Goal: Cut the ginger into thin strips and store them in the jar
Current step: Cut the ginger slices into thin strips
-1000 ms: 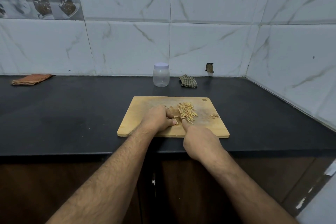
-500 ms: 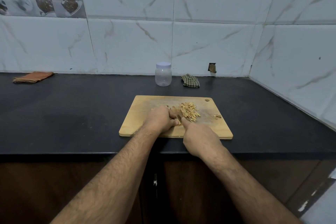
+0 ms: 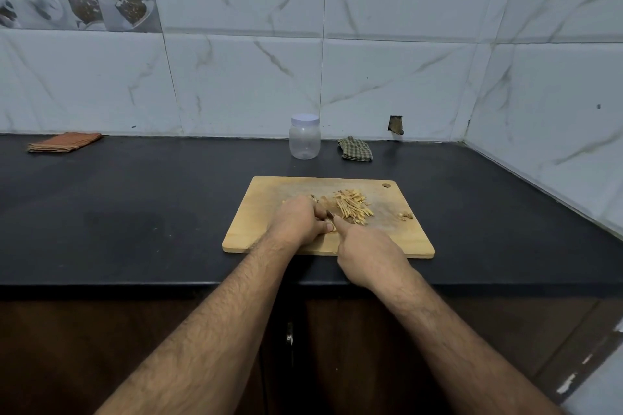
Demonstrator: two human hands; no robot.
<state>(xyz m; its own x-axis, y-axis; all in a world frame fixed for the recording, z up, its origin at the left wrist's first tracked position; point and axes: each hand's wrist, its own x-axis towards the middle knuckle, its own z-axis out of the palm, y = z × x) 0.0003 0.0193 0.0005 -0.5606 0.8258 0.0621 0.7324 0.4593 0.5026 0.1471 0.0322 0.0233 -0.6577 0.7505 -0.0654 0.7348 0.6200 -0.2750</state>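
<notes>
A wooden cutting board point(image 3: 266, 212) lies on the black counter. On it sits a pile of thin ginger strips point(image 3: 353, 206), with a few scraps point(image 3: 405, 215) to the right. My left hand point(image 3: 300, 221) is curled over a ginger piece point(image 3: 325, 201) just left of the pile, mostly hiding it. My right hand point(image 3: 367, 253) grips a knife whose handle is hidden; only a sliver of the dark blade point(image 3: 329, 214) shows between the hands. A clear plastic jar point(image 3: 304, 138) with a white lid on stands behind the board.
A checked cloth point(image 3: 355, 149) lies right of the jar by the wall. A folded orange cloth point(image 3: 64, 142) is at the far left of the black counter point(image 3: 135, 212). Tiled walls close the back and right side.
Both hands stay at the same spot on the board with small cutting movements; the view has shifted slightly.
</notes>
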